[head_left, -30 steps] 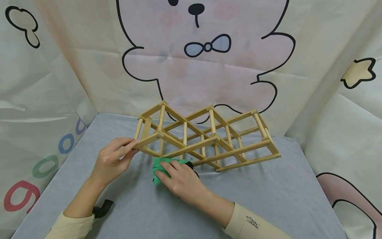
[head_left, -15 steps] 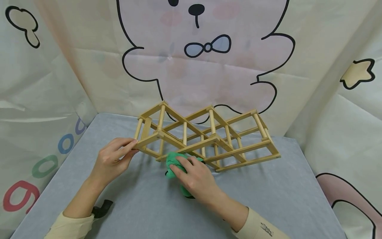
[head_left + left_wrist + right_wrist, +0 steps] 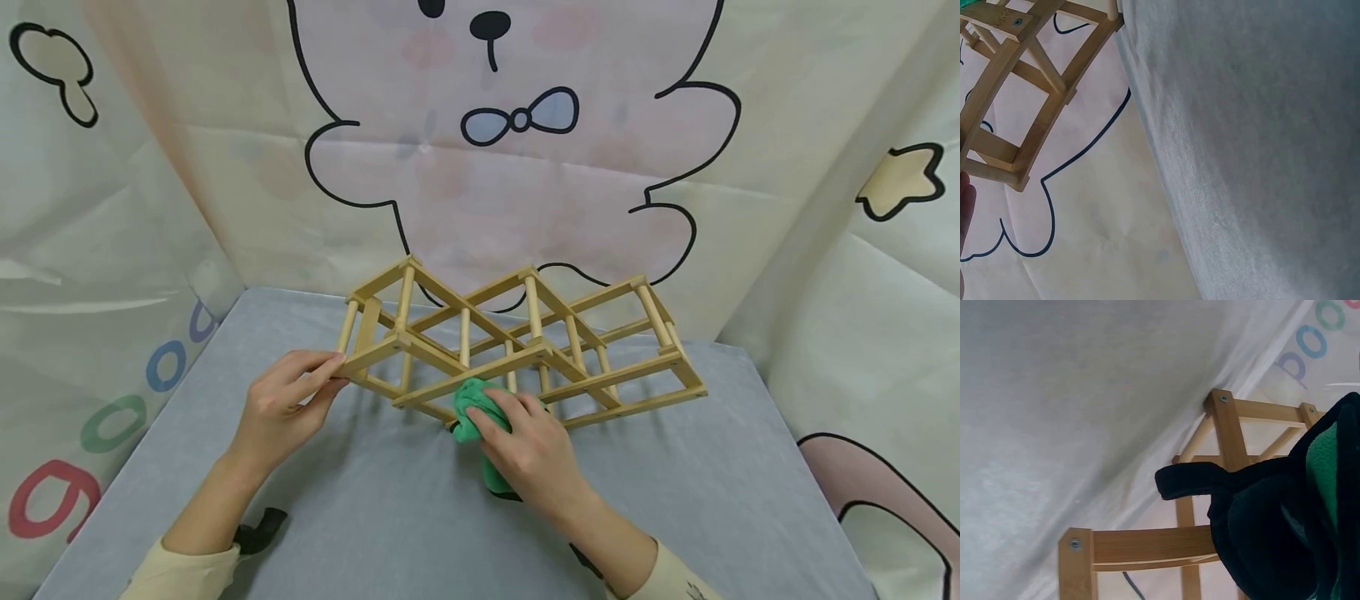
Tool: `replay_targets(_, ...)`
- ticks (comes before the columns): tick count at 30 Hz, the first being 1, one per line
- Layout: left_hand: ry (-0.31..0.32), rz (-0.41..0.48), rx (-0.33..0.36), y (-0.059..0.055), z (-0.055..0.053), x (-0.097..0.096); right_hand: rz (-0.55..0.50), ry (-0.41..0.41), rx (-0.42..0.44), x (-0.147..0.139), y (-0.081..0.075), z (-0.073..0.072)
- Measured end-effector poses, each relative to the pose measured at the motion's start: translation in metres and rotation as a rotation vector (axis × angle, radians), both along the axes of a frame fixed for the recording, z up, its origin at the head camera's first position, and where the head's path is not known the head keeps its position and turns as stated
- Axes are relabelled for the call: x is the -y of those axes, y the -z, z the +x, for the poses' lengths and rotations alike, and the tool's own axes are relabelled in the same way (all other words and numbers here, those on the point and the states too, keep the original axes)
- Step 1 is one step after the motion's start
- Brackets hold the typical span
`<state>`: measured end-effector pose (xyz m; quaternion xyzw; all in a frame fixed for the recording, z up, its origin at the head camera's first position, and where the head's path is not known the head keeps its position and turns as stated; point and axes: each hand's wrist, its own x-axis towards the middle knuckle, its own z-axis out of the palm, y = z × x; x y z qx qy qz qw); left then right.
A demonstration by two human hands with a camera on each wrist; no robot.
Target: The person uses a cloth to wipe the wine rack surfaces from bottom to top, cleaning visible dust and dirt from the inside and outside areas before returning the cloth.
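A folding lattice rack of pale wooden slats and dowels [image 3: 495,369] stands across the grey table, its joints zigzagging from left to right. My left hand [image 3: 281,408] pinches the front slat at the rack's left end between thumb and fingers. A green cloth with black edging [image 3: 471,410] is bunched under my right hand [image 3: 536,454], whose fingers grip it against the rack's lower front slat. In the right wrist view, the cloth's dark underside and a loop [image 3: 1188,479] hang before the rack [image 3: 1147,545]. The left wrist view catches only fingertips [image 3: 965,203] beside the rack's end.
Grey fabric covers the table [image 3: 360,517]. A printed curtain [image 3: 615,167] rises close behind the rack, and more curtain hangs on both sides. A black strap end [image 3: 261,531] sticks out at my left wrist.
My right hand has slid the green cloth rightward along the rack's lower front slat, from near the left end toward the middle. The left hand and the rack stay in place.
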<state>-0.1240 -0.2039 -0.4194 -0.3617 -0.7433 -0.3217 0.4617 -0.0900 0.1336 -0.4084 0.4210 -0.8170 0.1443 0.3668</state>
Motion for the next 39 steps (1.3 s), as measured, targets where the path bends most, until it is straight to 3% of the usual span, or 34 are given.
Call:
replay_targets(13, 0.007, -0.008, 0.003, -0.002, 0.001, -0.001, 0.04, 0.064, 0.088, -0.018, 0.018, 0.003)
replay_targets(28, 0.013, -0.008, -0.002, -0.003, 0.001, 0.0, 0.079, 0.106, 0.116, -0.038, 0.028, 0.011)
replay_targets(39, 0.006, -0.012, -0.002, -0.003, 0.001, 0.0, 0.007, 0.065, 0.113, -0.063, 0.024, 0.012)
